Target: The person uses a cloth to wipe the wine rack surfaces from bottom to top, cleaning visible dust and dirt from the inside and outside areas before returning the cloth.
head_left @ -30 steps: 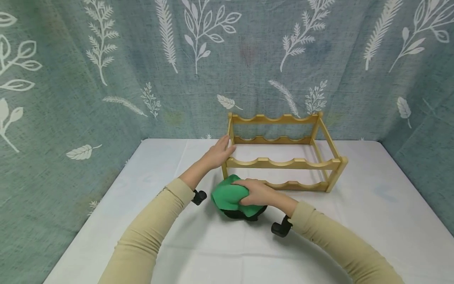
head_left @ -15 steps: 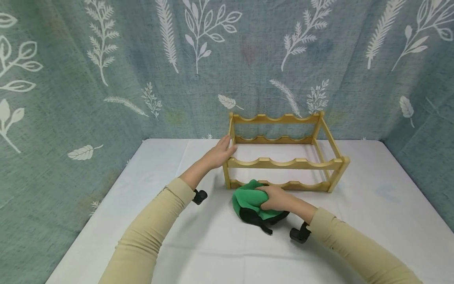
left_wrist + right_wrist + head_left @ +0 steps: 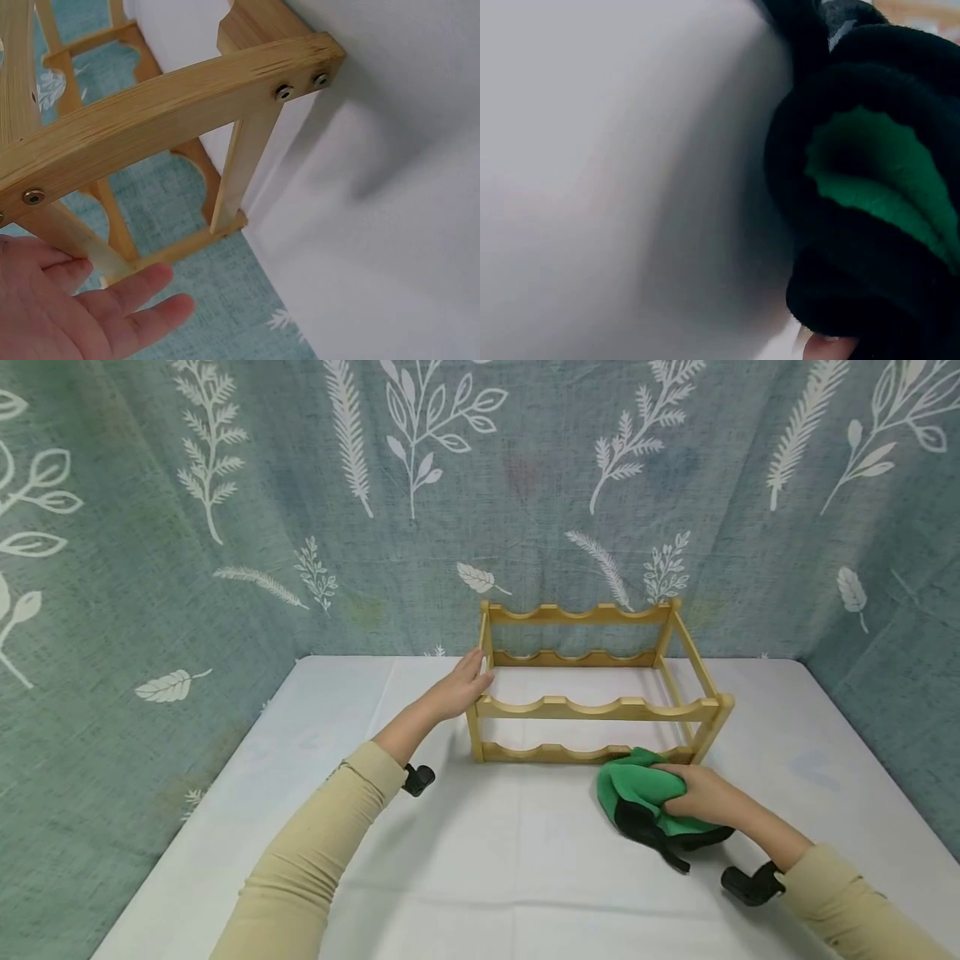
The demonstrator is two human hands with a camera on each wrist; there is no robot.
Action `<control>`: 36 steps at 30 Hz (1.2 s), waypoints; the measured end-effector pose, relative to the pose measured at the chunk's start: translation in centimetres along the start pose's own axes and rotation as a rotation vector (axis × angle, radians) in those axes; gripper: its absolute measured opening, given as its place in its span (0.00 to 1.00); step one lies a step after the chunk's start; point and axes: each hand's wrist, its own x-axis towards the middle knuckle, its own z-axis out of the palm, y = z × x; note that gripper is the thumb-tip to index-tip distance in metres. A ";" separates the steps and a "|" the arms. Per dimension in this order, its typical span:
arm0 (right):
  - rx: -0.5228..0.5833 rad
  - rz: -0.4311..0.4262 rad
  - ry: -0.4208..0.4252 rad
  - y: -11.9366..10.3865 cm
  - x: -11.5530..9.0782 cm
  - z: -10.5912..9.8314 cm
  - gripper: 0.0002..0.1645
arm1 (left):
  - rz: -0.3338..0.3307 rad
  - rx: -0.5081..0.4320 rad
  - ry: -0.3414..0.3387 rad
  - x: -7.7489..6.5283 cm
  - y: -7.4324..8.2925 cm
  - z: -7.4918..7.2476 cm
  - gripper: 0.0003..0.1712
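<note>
A wooden rack (image 3: 592, 708) with scalloped rails stands at the back of the white table. My left hand (image 3: 453, 689) rests against its left end, fingers extended. In the left wrist view, the same hand (image 3: 82, 315) lies beside a post below a screwed wooden bar (image 3: 165, 109). My right hand (image 3: 701, 797) grips a bunched green and black cloth (image 3: 637, 783) in front of the rack's right corner, low over the table. Seen from the right wrist, the cloth's black folds (image 3: 787, 161) surround a green hollow; only a fingertip (image 3: 829, 346) shows.
A white cover lies over the table (image 3: 480, 868). Behind and at both sides hangs a blue-green curtain (image 3: 525, 485) with white leaf prints, close behind the rack. Small black cameras are strapped to both wrists.
My right hand has carried the green and black cloth rightward along the rack's front, from its left corner to its right. The left hand and the rack have stayed in place.
</note>
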 end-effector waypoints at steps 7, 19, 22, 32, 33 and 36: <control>-0.034 0.070 0.048 3.9 -3.0 -2.3 0.38 | 0.005 -0.010 0.001 0.1 0.0 0.1 0.38; -0.102 -0.054 -0.029 2.5 -3.2 -2.8 0.35 | 0.004 -0.025 -0.001 0.1 0.0 0.2 0.37; -0.109 -0.130 -0.058 0.6 -2.3 -2.2 0.34 | 0.005 -0.029 0.002 0.1 -0.2 0.2 0.37; -0.080 -0.337 -0.075 -6.3 3.8 2.3 0.35 | 0.016 -0.033 0.006 0.0 -0.1 0.2 0.37; -0.084 -0.346 -0.076 -7.0 4.5 2.9 0.36 | 0.014 -0.029 0.005 -0.1 0.0 0.1 0.37; -0.073 -0.337 -0.093 -9.2 6.5 4.6 0.37 | 0.007 -0.022 0.007 -0.2 0.1 0.1 0.37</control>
